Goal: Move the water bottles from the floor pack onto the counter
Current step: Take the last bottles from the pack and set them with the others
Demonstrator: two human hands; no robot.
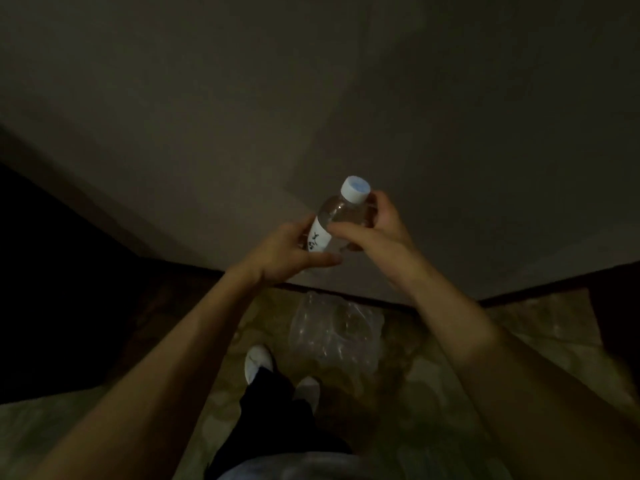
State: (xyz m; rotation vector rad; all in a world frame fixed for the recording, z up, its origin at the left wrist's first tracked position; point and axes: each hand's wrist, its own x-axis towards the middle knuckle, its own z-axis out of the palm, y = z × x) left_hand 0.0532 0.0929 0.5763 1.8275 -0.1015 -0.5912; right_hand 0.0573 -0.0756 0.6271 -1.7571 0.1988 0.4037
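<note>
Pretty dark shot, but mid-frame both hands hold one clear plastic water bottle with a white cap [341, 216], tilted: left hand [291, 254] wraps its labelled lower part, right hand [374, 226] grips near the cap. Crumpled clear plastic floor pack [332, 334] sits lower centre, by white shoes [258, 362].

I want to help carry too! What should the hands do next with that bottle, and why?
Probably lower the bottle upright onto the counter and let go. Both hands hold it, left hand low by the label, right hand near the cap, and it hangs tilted above the counter. The pack lies on the floor below.
</note>
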